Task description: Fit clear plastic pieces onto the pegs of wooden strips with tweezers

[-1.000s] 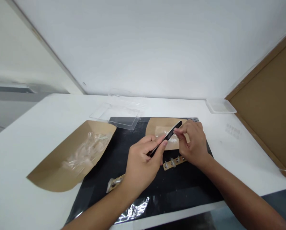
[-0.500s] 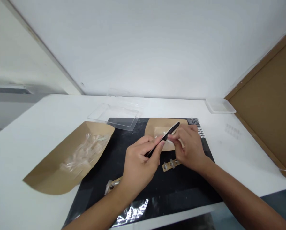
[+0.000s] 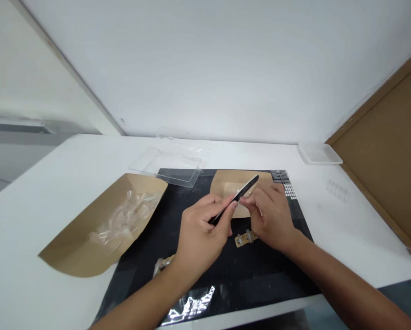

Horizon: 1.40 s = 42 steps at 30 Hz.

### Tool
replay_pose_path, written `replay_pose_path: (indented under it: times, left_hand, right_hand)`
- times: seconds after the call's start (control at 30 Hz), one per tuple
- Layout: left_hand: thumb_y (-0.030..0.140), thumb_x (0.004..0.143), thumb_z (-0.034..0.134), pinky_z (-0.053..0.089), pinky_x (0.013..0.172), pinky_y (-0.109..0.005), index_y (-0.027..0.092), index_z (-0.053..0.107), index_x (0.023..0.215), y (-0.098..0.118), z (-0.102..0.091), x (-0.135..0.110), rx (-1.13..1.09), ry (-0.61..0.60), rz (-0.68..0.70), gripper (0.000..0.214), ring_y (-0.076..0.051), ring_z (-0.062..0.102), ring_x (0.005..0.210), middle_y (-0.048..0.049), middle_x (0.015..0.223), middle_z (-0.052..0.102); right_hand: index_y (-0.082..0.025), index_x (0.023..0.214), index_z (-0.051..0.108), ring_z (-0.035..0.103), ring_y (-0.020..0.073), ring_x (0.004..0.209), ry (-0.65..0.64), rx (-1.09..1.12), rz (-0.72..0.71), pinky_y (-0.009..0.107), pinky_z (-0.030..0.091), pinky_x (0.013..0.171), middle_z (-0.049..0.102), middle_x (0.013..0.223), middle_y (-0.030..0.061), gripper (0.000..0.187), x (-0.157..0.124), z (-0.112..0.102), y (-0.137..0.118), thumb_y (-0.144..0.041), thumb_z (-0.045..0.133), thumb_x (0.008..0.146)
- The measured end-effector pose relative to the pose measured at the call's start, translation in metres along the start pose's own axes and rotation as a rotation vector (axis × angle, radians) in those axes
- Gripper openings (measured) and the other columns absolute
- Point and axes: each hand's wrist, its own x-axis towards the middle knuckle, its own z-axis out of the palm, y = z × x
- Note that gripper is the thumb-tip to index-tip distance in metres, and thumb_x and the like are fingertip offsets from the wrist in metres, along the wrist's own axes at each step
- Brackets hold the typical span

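Note:
My left hand (image 3: 202,224) is closed around a slim black nail file (image 3: 248,186) with a pale edge and a rounded tip, slanting up to the right. Thumb and forefinger of my right hand (image 3: 270,213) are pinched together beside the file's middle; whatever they hold is too small to make out. Behind both hands lies a brown card tray (image 3: 221,179) with a clear sheet and small pale bits in it. A short tan strip with metal studs and clear clips (image 3: 241,239) rests below my right hand. Another such strip (image 3: 161,265) is partly covered by my left forearm.
A larger brown card tray (image 3: 68,243) at the left holds a heap of clear plastic pieces (image 3: 130,215). A black mat (image 3: 260,275) covers the table's middle. Clear plastic lids (image 3: 171,164) lie behind it. At the right stand a shallow clear box (image 3: 320,155) and a cardboard wall (image 3: 387,151).
My right fingers have shifted slightly along the file, and my right hand now covers more of the studded strip. The view has moved a little; my left hand keeps its hold.

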Motion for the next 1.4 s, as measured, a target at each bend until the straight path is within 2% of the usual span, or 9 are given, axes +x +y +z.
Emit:
replay_pose_path:
  times: [0.17, 0.27, 0.37, 0.53, 0.77, 0.9, 1.07, 1.17, 1.4]
  left_hand:
    - [0.023, 0.098, 0.068, 0.048, 0.056, -0.021, 0.02, 0.08, 0.07, -0.001, -0.001, 0.0, -0.008, -0.013, -0.009, 0.031, -0.009, 0.06, 0.055, 0.0021, 0.059, 0.063]
    - [0.023, 0.098, 0.067, 0.047, 0.053, -0.021, 0.021, 0.085, 0.083, -0.001, 0.0, 0.0, -0.015, -0.022, -0.007, 0.023, -0.01, 0.06, 0.054, 0.0025, 0.058, 0.064]
    - [0.023, 0.098, 0.067, 0.05, 0.056, -0.022, 0.023, 0.087, 0.099, -0.002, 0.002, -0.001, -0.02, -0.018, -0.018, 0.02, -0.011, 0.06, 0.054, 0.0031, 0.057, 0.065]
    - [0.025, 0.097, 0.069, 0.046, 0.048, -0.021, 0.023, 0.086, 0.104, -0.002, 0.002, -0.001, -0.041, -0.012, -0.067, 0.019, -0.009, 0.056, 0.048, 0.0036, 0.058, 0.066]
    - [0.033, 0.095, 0.071, 0.045, 0.047, -0.023, 0.021, 0.079, 0.119, -0.009, -0.001, 0.003, 0.081, 0.004, -0.173, 0.029, -0.009, 0.056, 0.049, 0.0004, 0.08, 0.069]
    - [0.03, 0.097, 0.066, 0.053, 0.06, -0.024, 0.023, 0.076, 0.125, -0.017, -0.002, 0.006, 0.176, 0.012, -0.041, 0.03, -0.014, 0.068, 0.071, -0.0032, 0.097, 0.073]
    - [0.026, 0.1, 0.06, 0.057, 0.078, -0.031, 0.022, 0.079, 0.119, -0.017, -0.007, 0.011, 0.322, 0.064, 0.077, 0.027, -0.018, 0.071, 0.084, -0.0051, 0.098, 0.075]
    - [0.029, 0.1, 0.06, 0.056, 0.075, -0.032, 0.023, 0.079, 0.121, -0.019, -0.014, 0.016, 0.451, 0.105, 0.027, 0.029, -0.02, 0.071, 0.081, -0.0056, 0.1, 0.076]
    - [0.032, 0.095, 0.065, 0.058, 0.078, -0.04, 0.025, 0.082, 0.118, -0.033, -0.032, 0.025, 0.616, 0.036, -0.12, 0.029, -0.03, 0.076, 0.093, -0.0077, 0.107, 0.081]
  right_hand:
    - [-0.022, 0.083, 0.055, 0.058, 0.0152, 0.067, 0.051, 0.003, 0.042, 0.036, 0.031, 0.074, 0.061, 0.07, -0.003, 0.022, 0.001, -0.002, 0.002, -0.01, 0.056, 0.102]
    - [-0.023, 0.083, 0.054, 0.055, 0.0149, 0.063, 0.001, 0.004, 0.022, 0.036, 0.031, 0.072, 0.058, 0.067, -0.0038, 0.023, 0.001, -0.003, 0.004, -0.012, 0.055, 0.103]
    - [-0.023, 0.083, 0.054, 0.057, 0.0153, 0.065, 0.043, -0.015, 0.078, 0.037, 0.032, 0.073, 0.06, 0.069, -0.0031, 0.023, 0.0, -0.004, 0.002, -0.012, 0.055, 0.103]
    - [-0.023, 0.085, 0.058, 0.058, 0.0157, 0.064, 0.025, 0.045, 0.024, 0.036, 0.033, 0.071, 0.062, 0.068, -0.0036, 0.02, 0.0, -0.004, -0.001, -0.011, 0.057, 0.102]
    - [-0.025, 0.095, 0.067, 0.069, 0.0189, 0.085, 0.156, 0.236, 0.33, 0.04, 0.046, 0.085, 0.074, 0.09, -0.0004, 0.008, -0.008, -0.011, 0.009, -0.019, 0.068, 0.1]
    - [-0.025, 0.098, 0.07, 0.068, 0.0203, 0.087, 0.192, 0.409, 0.484, 0.041, 0.054, 0.082, 0.072, 0.092, 0.0024, 0.003, -0.017, -0.01, 0.01, -0.027, 0.069, 0.1]
    - [-0.025, 0.1, 0.07, 0.069, 0.0204, 0.088, 0.198, 0.55, 0.552, 0.04, 0.059, 0.082, 0.071, 0.094, 0.004, 0.007, -0.021, -0.007, 0.01, -0.031, 0.07, 0.098]
    - [-0.024, 0.1, 0.07, 0.07, 0.0202, 0.088, 0.208, 0.612, 0.587, 0.04, 0.061, 0.083, 0.071, 0.094, 0.004, 0.007, -0.021, -0.007, 0.01, -0.03, 0.072, 0.096]
    - [-0.025, 0.1, 0.073, 0.073, 0.02, 0.086, 0.169, 0.729, 0.62, 0.039, 0.064, 0.082, 0.072, 0.094, 0.0039, 0.012, -0.02, -0.009, 0.009, -0.032, 0.078, 0.092]
